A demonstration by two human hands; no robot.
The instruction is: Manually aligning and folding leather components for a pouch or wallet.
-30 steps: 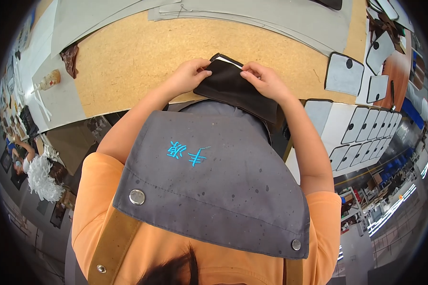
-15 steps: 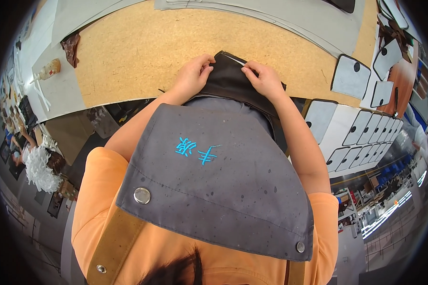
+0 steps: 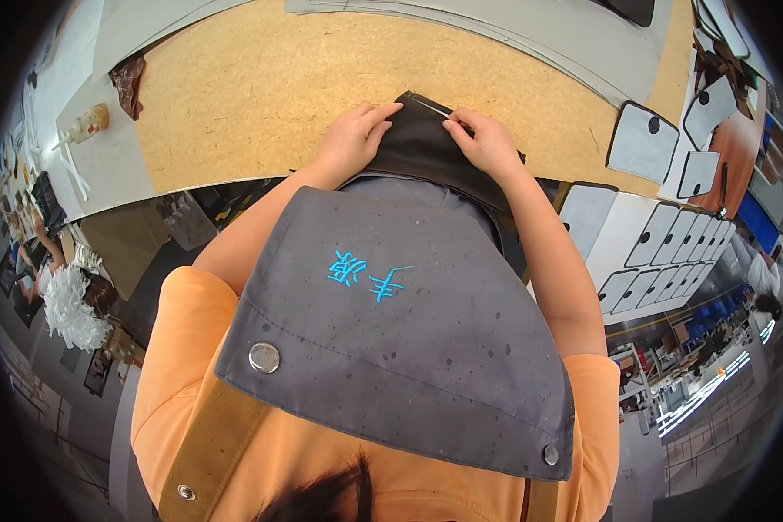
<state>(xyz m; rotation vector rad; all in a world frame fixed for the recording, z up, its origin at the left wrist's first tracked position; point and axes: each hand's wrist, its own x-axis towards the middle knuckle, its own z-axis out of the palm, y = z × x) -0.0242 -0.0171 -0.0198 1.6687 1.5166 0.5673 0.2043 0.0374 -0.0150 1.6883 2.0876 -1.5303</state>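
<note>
A dark brown piece that looks like leather [image 3: 422,143] lies over the table's near edge, in front of my apron. My left hand [image 3: 354,139] holds its left edge, thumb and forefinger near the far corner. At its right edge is my right hand [image 3: 483,143], fingers pinched round a slim, pale, pointed tool [image 3: 430,107]. The tool's tip reaches left along the piece's far edge, towards the corner. Its exact kind is too small to tell, and the fingers hide its other end.
The tan board [image 3: 261,78] covers the table before me. Grey sheets [image 3: 496,30] lie along its far side. A brown scrap [image 3: 128,87] and a bottle [image 3: 87,123] are on the left. On the right are several pale, dark-edged panels [image 3: 642,139]. Another person [image 3: 48,252] is far left.
My left forefinger has straightened along the corner of the dark piece. The pale tool in my right hand now lies slightly lower and further left against the far edge.
</note>
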